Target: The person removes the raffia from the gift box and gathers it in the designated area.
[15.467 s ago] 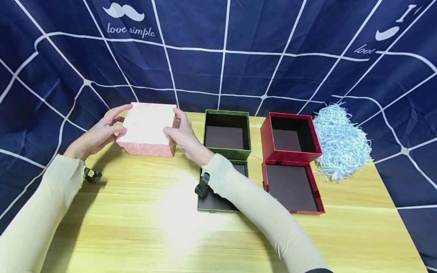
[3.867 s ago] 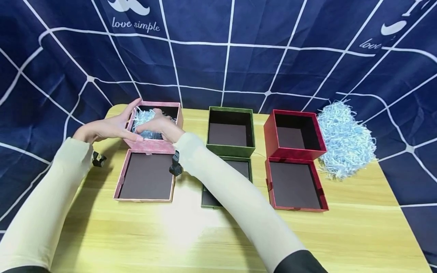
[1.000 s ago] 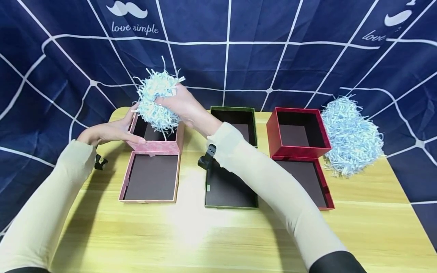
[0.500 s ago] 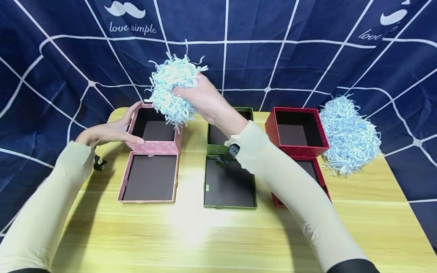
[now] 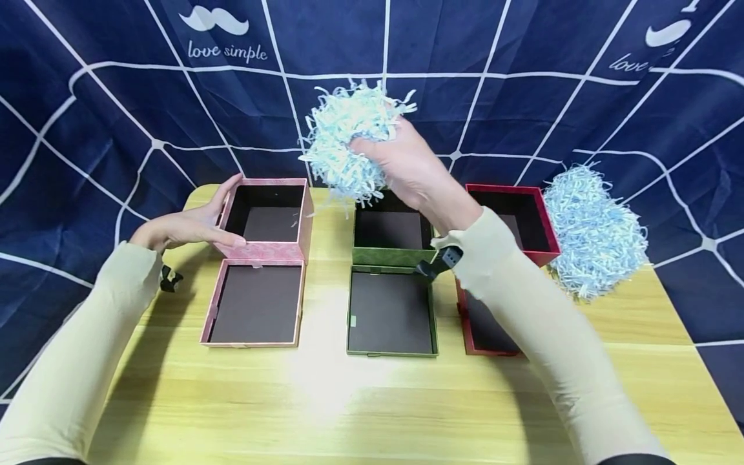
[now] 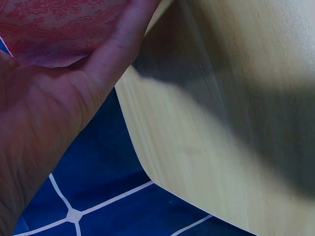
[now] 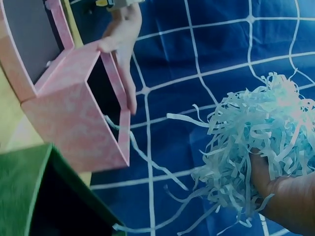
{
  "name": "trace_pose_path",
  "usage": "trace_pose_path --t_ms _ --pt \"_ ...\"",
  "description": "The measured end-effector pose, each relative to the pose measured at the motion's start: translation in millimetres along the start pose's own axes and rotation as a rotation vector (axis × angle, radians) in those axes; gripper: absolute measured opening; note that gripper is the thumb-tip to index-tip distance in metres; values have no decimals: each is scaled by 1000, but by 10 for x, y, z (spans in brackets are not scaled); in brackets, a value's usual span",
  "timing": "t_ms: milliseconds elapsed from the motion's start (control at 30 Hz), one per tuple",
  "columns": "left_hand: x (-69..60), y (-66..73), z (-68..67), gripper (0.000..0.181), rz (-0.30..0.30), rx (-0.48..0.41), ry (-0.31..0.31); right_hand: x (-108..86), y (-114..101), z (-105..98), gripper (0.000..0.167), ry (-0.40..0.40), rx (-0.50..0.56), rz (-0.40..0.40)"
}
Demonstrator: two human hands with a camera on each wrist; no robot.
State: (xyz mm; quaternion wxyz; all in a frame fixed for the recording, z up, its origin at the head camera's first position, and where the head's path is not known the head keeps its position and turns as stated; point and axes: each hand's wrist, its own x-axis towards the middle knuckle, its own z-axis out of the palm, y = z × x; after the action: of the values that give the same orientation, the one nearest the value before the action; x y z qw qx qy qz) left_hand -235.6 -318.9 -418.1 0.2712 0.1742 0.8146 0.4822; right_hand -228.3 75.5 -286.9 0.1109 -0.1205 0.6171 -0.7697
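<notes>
In the head view my right hand point(image 5: 418, 169) grips a wad of light blue shredded paper point(image 5: 340, 145), held in the air above the green box point(image 5: 380, 256). Loose strands trail from it in the right wrist view. My left hand point(image 5: 188, 225) holds the pink box point(image 5: 261, 250) at its left side, thumb on the front wall and fingers towards the back corner. The pink box is uncovered, its dark inside showing with a few thin strands near its right wall. The left wrist view shows the thumb against the box's patterned pink side point(image 6: 54, 29).
In front of the boxes lie the upturned pink lid point(image 5: 252, 303), green lid point(image 5: 392, 310) and red lid point(image 5: 487, 326). My right forearm partly covers the red box point(image 5: 543, 257). Farther right is a pile of blue shredded paper point(image 5: 599, 236). A navy curtain point(image 5: 331, 39) hangs behind the table point(image 5: 232, 407).
The pink box was lidded at first; its lid now lies in front. My right hand has lifted the shredded paper out and carried it right. My left hand stays on the box.
</notes>
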Motion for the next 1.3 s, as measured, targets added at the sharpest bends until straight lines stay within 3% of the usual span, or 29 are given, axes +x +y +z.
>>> trace_pose_path --t_ms 367,600,1033,1133,1300 --pt "-19 -13 -19 133 8 -11 0 -289 -272 -416 48 39 67 -81" --pt "-46 -26 -35 133 -12 -6 -6 -523 -411 -691 47 67 44 -76" --pt "-60 -48 -52 133 -2 -35 -18 -976 -486 -1202 57 140 68 -102" --pt "-63 -56 -50 133 1 -35 -14 -1083 -487 -1320 54 146 103 -134" --pt "-77 -57 -65 133 -9 -20 -20 -1235 -437 -1534 47 102 256 -256"
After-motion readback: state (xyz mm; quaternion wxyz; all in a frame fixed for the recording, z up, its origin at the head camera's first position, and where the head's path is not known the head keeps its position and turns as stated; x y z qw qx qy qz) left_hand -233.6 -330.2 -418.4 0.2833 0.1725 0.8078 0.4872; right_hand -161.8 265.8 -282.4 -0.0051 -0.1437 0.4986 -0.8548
